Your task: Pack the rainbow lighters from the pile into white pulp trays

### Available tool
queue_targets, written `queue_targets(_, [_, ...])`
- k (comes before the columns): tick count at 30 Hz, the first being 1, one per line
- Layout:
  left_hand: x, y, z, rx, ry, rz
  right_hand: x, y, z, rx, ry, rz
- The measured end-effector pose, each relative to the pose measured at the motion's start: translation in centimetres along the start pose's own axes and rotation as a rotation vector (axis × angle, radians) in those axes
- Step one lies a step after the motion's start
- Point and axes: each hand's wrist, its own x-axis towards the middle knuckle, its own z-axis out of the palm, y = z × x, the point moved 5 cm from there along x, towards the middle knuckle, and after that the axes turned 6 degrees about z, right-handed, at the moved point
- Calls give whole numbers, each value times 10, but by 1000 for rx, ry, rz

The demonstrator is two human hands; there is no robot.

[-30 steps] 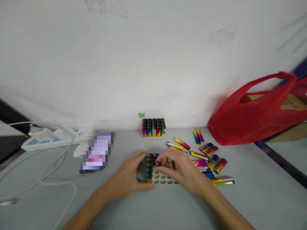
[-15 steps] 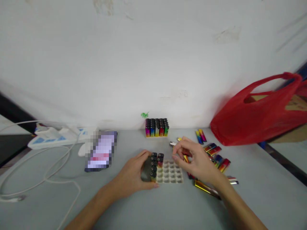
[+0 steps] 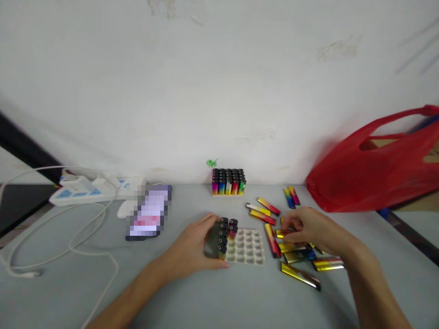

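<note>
A white tray (image 3: 253, 246) with rows of square pockets lies on the table. Black-capped lighters (image 3: 222, 235) stand upright in its left column, with two more at the top of the second column. Fingers behind and thumb in front, my left hand (image 3: 194, 246) grips the tray's left end. Over at the right, my right hand (image 3: 308, 226) reaches into a pile of shiny loose lighters. Its thumb and fingers close around a yellow lighter (image 3: 280, 233), whose end pokes out between them; the rest of that lighter is hidden.
A full block of upright lighters (image 3: 228, 183) stands by the wall. Loose lighters (image 3: 300, 276) lie right of the tray. A red plastic bag (image 3: 360, 178) sits at the back right. On the left are a phone (image 3: 151, 212), a power strip (image 3: 89, 189) and white cables (image 3: 73, 249).
My right hand has moved right, from above the tray's right edge to the loose lighters. My left hand keeps its grip on the tray. The view has shifted slightly.
</note>
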Motion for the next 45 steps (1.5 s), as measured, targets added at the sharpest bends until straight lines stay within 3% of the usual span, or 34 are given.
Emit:
queue_targets(5, [-1,-3,2,-3,-2,6,3,-14,2,-114,42,-26])
queue_targets(9, [-1,-4,2,2,2,9,1,-32,2,-22,102,-135])
queue_targets(14, [0,-1,1,-1,-14,-1,1,-49,15,356,149,-135])
queue_targets(19, [0,1,1,4,-18,17,6,-55,51,906,-24,-14])
queue_targets(23, [0,0,2,-2,-14,27,6,-62,68,1102,-142,-8])
queue_targets(28, [-1,0,2,11,-3,32,3,-68,83,1138,-249,-9])
queue_targets(35, [-1,2,2,22,-4,34,0,-73,99,1004,-247,-13])
queue_targets(40, [-1,1,2,26,-4,14,-2,-71,113,1088,-387,122])
queue_targets(45, [-1,0,2,9,-8,30,-5,-79,118,1043,-422,48])
